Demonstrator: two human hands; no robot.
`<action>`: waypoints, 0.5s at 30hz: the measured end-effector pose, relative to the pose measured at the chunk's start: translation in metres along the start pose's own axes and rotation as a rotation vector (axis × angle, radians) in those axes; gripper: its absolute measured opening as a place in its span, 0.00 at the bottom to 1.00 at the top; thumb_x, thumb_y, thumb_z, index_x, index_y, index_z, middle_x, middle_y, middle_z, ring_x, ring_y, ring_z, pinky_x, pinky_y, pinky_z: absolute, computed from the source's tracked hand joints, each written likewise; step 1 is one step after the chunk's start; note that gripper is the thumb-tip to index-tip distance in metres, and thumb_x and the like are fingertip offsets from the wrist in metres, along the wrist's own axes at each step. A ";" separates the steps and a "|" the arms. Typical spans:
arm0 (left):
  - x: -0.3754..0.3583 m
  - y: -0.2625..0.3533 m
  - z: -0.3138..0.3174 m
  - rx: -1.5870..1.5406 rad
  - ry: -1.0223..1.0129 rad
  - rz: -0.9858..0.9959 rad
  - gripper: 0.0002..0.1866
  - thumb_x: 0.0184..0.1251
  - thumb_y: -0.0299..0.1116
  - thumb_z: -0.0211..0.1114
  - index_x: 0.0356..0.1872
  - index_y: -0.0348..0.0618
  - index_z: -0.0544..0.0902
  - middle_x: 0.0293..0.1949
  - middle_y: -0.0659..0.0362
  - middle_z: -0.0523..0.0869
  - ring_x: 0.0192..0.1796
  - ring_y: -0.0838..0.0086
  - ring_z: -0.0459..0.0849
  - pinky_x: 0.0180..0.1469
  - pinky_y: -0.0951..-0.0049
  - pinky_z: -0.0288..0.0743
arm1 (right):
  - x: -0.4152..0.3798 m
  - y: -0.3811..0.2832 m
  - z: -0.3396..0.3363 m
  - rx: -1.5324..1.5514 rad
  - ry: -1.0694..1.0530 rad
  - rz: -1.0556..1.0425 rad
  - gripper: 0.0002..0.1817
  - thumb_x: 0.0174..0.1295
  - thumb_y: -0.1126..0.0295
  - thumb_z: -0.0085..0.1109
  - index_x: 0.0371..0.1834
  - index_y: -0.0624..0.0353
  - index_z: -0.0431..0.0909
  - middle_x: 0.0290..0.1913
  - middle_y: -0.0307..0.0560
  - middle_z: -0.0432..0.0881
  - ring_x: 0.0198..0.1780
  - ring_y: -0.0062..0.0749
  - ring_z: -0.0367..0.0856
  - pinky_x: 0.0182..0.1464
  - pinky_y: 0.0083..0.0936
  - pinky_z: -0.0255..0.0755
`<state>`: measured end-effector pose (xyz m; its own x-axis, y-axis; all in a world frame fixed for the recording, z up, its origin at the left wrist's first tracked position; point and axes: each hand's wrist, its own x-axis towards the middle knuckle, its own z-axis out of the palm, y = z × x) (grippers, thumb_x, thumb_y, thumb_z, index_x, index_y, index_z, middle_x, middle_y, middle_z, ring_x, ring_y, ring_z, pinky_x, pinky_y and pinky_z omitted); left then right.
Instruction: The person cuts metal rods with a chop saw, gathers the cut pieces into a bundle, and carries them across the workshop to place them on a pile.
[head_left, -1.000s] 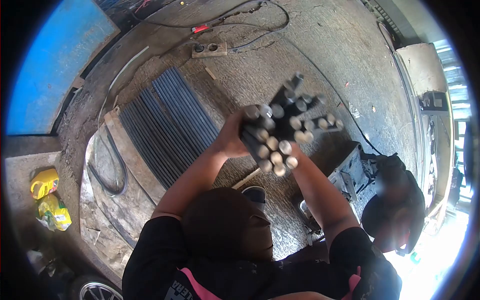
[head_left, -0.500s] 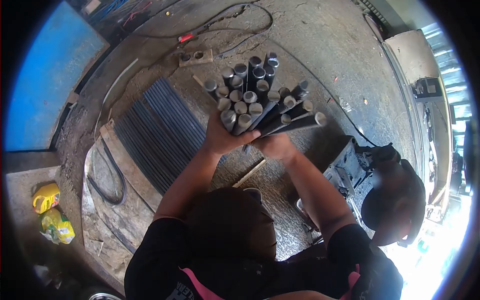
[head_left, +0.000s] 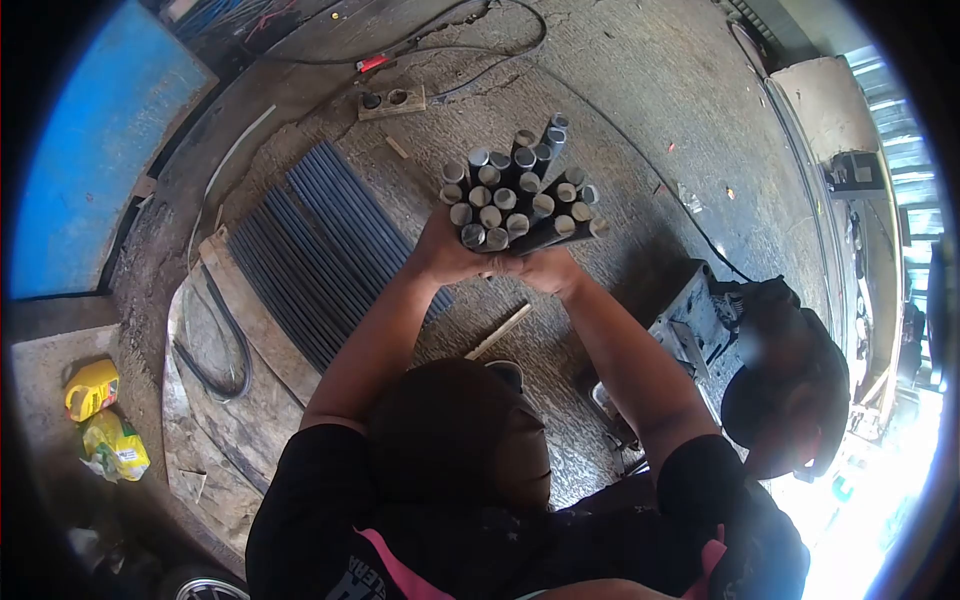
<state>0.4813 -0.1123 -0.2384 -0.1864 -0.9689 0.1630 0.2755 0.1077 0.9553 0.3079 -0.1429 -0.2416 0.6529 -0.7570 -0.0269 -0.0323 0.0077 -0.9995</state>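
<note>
A bundle of dark metal rods point(head_left: 510, 200) stands nearly upright between my hands, its round cut ends facing up at me. My left hand point(head_left: 452, 252) wraps the near left side of the bundle. From the right, my right hand point(head_left: 545, 268) grips it, and the two hands meet at the front. Most of my fingers are hidden behind the rods. A few rods on the right lean outward, and the ends sit at uneven heights. On the floor to the left lies a row of similar dark rods point(head_left: 330, 250), side by side.
A wooden socket block point(head_left: 391, 101) with a cable point(head_left: 620, 130) lies ahead. A wooden stick point(head_left: 498, 331) is near me. To the right stands a grey machine point(head_left: 690, 320). Yellow containers point(head_left: 93, 390) and a blue panel point(head_left: 100, 150) are at left.
The rods that splayed to the right have been drawn in, so the bundle is tighter and more upright. My right hand has shifted slightly left and up.
</note>
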 end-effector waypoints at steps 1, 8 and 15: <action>-0.001 -0.005 -0.002 -0.003 -0.001 -0.001 0.46 0.35 0.42 0.88 0.58 0.37 0.72 0.53 0.57 0.81 0.55 0.71 0.80 0.58 0.69 0.75 | 0.000 -0.001 -0.001 -0.004 -0.049 0.057 0.32 0.44 0.76 0.78 0.57 0.58 0.76 0.52 0.40 0.82 0.54 0.32 0.78 0.61 0.31 0.71; 0.001 -0.011 0.015 0.388 0.122 0.231 0.38 0.43 0.47 0.83 0.54 0.39 0.78 0.50 0.57 0.84 0.52 0.66 0.83 0.56 0.66 0.76 | -0.009 -0.004 -0.001 0.002 0.087 -0.075 0.30 0.47 0.77 0.76 0.56 0.59 0.77 0.52 0.41 0.83 0.53 0.28 0.80 0.58 0.28 0.73; 0.011 0.020 0.078 0.272 0.116 0.089 0.30 0.45 0.34 0.82 0.50 0.36 0.80 0.45 0.54 0.86 0.48 0.70 0.85 0.52 0.69 0.78 | -0.050 -0.013 -0.017 0.156 0.158 -0.035 0.27 0.48 0.76 0.76 0.54 0.60 0.78 0.51 0.45 0.84 0.52 0.32 0.82 0.56 0.30 0.76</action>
<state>0.4116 -0.1033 -0.1981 -0.0598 -0.9703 0.2342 0.0205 0.2334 0.9722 0.2630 -0.1160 -0.2268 0.5243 -0.8515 -0.0008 0.1141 0.0712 -0.9909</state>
